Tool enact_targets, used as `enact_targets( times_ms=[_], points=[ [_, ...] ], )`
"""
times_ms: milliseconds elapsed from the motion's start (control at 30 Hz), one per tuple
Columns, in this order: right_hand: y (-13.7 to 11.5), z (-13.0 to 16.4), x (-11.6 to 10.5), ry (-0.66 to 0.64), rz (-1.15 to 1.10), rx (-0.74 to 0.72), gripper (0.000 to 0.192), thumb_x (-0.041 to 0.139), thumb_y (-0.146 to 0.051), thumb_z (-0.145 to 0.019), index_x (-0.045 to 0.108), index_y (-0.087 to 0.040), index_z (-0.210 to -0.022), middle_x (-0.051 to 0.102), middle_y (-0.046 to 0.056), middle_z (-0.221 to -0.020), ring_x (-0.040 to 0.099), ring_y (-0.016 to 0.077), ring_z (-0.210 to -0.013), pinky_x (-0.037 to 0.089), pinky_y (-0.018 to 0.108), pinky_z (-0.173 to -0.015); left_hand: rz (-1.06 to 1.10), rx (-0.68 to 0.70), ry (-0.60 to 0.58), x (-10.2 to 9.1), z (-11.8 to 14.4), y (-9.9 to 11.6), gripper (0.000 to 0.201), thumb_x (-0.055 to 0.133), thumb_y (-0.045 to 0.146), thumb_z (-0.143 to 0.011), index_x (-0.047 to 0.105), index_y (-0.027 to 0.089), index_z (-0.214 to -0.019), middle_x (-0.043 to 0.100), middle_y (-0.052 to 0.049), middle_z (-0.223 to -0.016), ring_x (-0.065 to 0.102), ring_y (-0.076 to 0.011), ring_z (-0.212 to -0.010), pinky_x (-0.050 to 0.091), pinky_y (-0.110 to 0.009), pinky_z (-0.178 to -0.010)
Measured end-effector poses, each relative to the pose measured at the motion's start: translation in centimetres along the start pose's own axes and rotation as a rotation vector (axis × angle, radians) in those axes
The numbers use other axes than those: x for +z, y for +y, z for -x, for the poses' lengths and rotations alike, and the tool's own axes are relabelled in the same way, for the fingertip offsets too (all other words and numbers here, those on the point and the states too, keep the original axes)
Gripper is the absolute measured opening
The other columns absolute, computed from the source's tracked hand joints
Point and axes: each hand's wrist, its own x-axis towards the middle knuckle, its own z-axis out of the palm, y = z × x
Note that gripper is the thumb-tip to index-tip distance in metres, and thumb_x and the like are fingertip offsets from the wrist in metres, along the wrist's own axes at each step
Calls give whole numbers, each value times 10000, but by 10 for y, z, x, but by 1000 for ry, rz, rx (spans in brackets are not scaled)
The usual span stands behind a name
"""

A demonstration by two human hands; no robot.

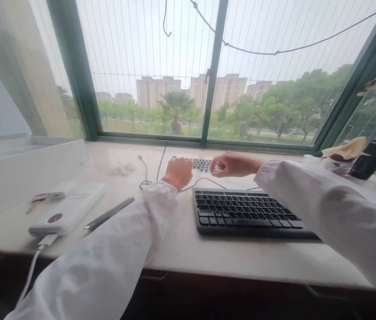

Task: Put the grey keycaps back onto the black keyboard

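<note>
A pen (110, 215) lies beside a white power bank (78, 205), a white cable (32, 269) plugged into its near end. Beyond a green-framed window (74, 69), apartment blocks (159, 91) rise behind trees (283, 109).

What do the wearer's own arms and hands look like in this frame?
The left sleeve and right sleeve are white, long, loose and creased, with no visible markings. The left hand and right hand are bare, without gloves.
</note>
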Motion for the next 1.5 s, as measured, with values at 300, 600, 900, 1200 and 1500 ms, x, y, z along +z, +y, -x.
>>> enact_targets(
  times_ms=[300,600,900,1200,1500],
  points=[
    [-8,82,28,-39,-284,-41,314,606,-451,-826,662,-167,-949,456,-76,-532,365,71,-480,271,213,-498,288,334,196,13,6,21,383,403,319,-938,732,144,-850,663,-75,-664,590,-176,-622,412,-296,-632],
    [0,98,39,244,-16,-76,226,664,-361,-792,673,-185,-933,530,-48,-488,483,126,-559,360,250,-635,813,363,-273,18,12,40,463,511,595,-853,753,200,-862,598,14,-656,443,-102,-593,299,-249,-577],
    [-11,100,47,419,96,-38,251,654,-407,-808,691,-201,-946,556,-43,-471,475,139,-525,357,270,-644,874,281,-357,12,21,51,397,602,561,-801,729,186,-793,513,30,-622,351,-93,-583,221,-261,-548],
    [-14,99,47,407,-21,-48,266,694,-460,-798,726,-233,-932,509,-65,-485,429,102,-509,347,271,-685,971,191,-482,6,23,50,407,644,573,-762,711,172,-783,371,48,-570,217,-81,-521,124,-278,-485],
    [-10,101,42,255,-383,-22,310,665,-507,-806,773,-233,-903,368,-83,-466,289,59,-453,237,233,-509,1031,163,-707,-7,25,47,406,695,562,-714,629,171,-626,238,61,-526,177,-84,-495,97,-287,-451]
  ],
)
